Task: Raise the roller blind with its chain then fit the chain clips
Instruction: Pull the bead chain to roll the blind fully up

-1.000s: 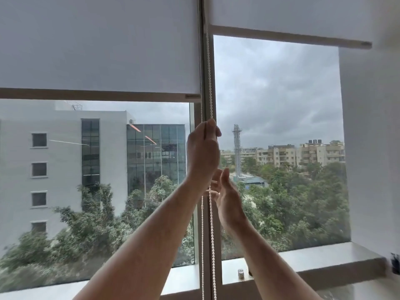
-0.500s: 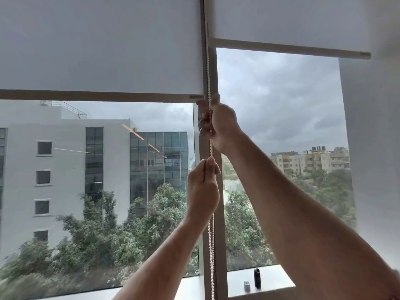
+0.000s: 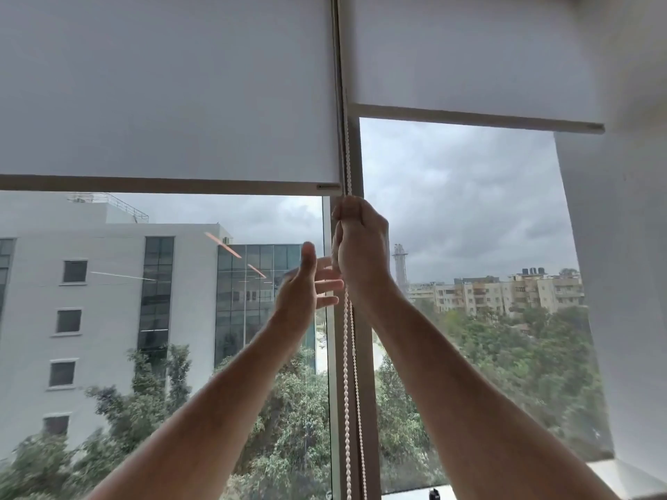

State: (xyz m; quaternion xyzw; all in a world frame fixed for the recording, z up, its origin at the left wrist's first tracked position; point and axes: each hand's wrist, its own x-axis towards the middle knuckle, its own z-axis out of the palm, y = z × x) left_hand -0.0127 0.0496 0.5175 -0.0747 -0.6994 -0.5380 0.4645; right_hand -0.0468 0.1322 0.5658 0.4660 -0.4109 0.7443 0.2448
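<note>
Right hand [image 3: 361,247] clenched around the bead chain [image 3: 347,373], a person hauls at a roller blind [image 3: 469,55] over the right pane, its bottom bar already well above that of the neighbouring left blind [image 3: 162,84]. Left hand [image 3: 306,286], fingers spread and holding nothing, hovers just left of the chain below the fist, apparently placed to take the next grip (hand over hand). Both strands hang straight along the central mullion [image 3: 355,157]. No chain clips are visible; fitting them looks still to come.
</note>
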